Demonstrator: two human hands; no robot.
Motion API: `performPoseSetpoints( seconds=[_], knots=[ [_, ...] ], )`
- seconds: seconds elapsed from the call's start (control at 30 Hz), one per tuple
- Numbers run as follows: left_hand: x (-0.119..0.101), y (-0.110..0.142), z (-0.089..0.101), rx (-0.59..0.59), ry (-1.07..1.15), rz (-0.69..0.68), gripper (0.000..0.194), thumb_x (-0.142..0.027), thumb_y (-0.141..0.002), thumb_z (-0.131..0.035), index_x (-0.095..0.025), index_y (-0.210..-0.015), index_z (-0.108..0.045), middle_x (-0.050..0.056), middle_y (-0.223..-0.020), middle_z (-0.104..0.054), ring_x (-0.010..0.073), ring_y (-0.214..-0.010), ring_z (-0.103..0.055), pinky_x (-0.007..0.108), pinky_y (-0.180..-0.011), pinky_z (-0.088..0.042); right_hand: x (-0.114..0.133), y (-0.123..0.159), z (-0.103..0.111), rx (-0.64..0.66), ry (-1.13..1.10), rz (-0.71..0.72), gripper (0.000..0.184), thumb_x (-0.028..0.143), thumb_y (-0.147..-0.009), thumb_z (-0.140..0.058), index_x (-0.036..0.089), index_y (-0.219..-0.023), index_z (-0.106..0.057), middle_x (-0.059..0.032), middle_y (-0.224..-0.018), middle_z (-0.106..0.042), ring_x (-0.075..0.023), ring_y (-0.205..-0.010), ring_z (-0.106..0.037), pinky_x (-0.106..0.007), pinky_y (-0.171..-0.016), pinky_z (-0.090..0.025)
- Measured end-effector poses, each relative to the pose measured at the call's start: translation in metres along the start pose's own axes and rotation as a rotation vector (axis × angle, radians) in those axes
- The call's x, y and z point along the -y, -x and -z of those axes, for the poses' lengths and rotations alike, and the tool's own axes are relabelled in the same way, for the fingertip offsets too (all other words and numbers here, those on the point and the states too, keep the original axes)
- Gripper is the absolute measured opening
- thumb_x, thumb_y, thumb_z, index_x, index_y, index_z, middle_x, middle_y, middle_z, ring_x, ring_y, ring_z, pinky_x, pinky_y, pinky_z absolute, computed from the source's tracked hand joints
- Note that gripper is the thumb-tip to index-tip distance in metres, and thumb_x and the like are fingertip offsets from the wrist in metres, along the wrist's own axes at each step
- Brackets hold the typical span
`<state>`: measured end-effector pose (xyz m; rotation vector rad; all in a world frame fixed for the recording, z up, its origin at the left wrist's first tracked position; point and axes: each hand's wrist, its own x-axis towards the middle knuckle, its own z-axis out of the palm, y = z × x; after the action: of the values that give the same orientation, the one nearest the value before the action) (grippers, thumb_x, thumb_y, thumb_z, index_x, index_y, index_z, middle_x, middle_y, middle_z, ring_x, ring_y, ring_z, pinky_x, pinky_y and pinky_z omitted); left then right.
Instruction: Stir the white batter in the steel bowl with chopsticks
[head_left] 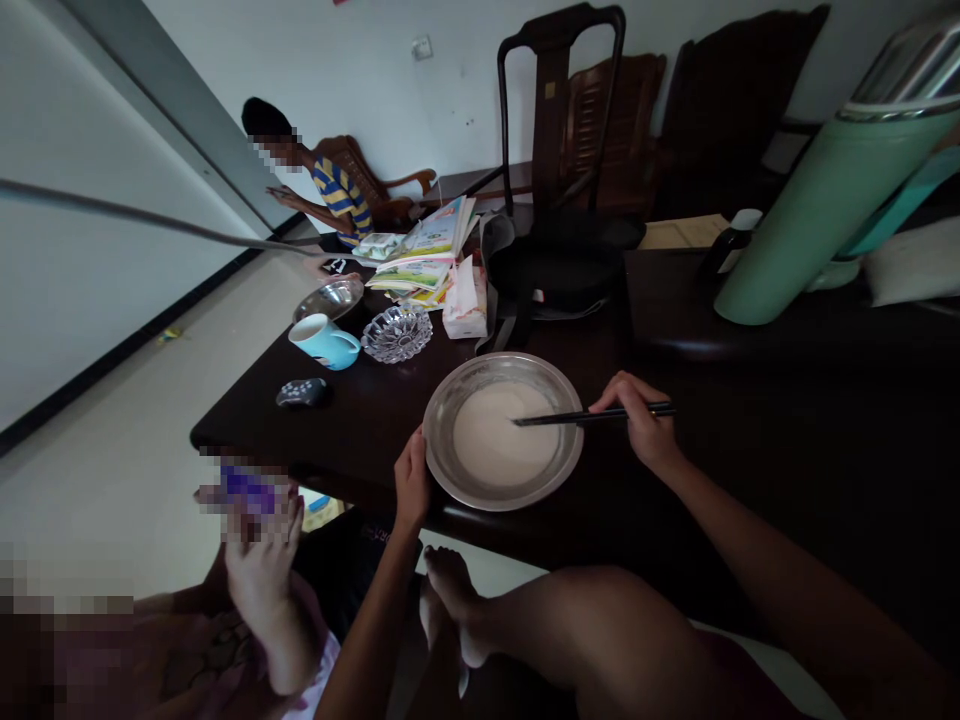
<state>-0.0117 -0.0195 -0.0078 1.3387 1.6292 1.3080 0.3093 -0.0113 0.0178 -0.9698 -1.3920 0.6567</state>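
Dark wooden table [360, 430] in a white-walled room, metal bowl [442, 470] of pale batter [495, 440], left hand [412, 480] gripping its rim, right hand [645, 420] pinching chopsticks [600, 414]

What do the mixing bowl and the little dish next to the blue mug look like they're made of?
The bowl looks like brushed or dulled metal, probably stainless steel, given its grey sheen. The dish seems clear, glossy cut glass, with sparkling ridges, though plastic is possible.

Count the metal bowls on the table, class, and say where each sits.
2. The larger bowl, with a pale mixture inside, is beside the left hand; the smaller bowl is behind the blue mug. Others may be hidden.
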Motion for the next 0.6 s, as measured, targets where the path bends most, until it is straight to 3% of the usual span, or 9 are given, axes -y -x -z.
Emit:
performPoseSetpoints(
  seconds=[0.17,0.33,0.5,0.6],
  knots=[
    [0.0006,-0.0009,0.0009,-0.01,-0.011,-0.003,0.07,-0.071,-0.088,-0.045,-0.012,-0.118,-0.07,0.013,-0.119,-0.072,0.0281,-0.116,-0.063,0.037,-0.102,-0.045,0.0016,0.0003,-0.0032,0.231,0.027,0.014,0.036,0.046,-0.097,-0.052,0.027,-0.079,-0.076,-0.0027,-0.078,-0.073,-0.0202,-0.078,-0.06,-0.037,-0.076,-0.045],
    [0.0016,-0.0013,0.0021,0.006,-0.011,-0.017,0.067,-0.068,-0.089,-0.045,-0.014,-0.118,-0.07,0.012,-0.12,-0.072,0.0282,-0.117,-0.061,0.038,-0.103,-0.044,0.004,-0.0008,-0.0024,-0.018,-0.052,-0.042,0.046,0.048,-0.099,-0.048,0.025,-0.066,-0.07,-0.0025,-0.064,-0.064,-0.0187,-0.065,-0.056,-0.036,-0.068,-0.044],
    [0.0018,-0.0013,0.0016,-0.002,0.002,-0.014,0.067,-0.069,-0.089,-0.046,-0.014,-0.116,-0.07,0.012,-0.117,-0.072,0.0279,-0.116,-0.062,0.038,-0.102,-0.045,0.0056,-0.0008,-0.0036,0.234,0.001,-0.048,0.041,0.052,-0.096,-0.052,0.025,-0.074,-0.075,-0.0035,-0.074,-0.07,-0.0199,-0.074,-0.061,-0.036,-0.072,-0.047],
    [0.0026,-0.0013,0.0012,0.01,0.015,-0.014,0.066,-0.068,-0.09,-0.045,-0.014,-0.118,-0.07,0.012,-0.118,-0.072,0.0275,-0.116,-0.062,0.037,-0.102,-0.045,0.004,-0.0015,-0.0012,0.089,0.038,-0.018,0.04,0.049,-0.097,-0.052,0.026,-0.072,-0.074,-0.0026,-0.07,-0.069,-0.02,-0.074,-0.059,-0.037,-0.073,-0.046]
  ],
)
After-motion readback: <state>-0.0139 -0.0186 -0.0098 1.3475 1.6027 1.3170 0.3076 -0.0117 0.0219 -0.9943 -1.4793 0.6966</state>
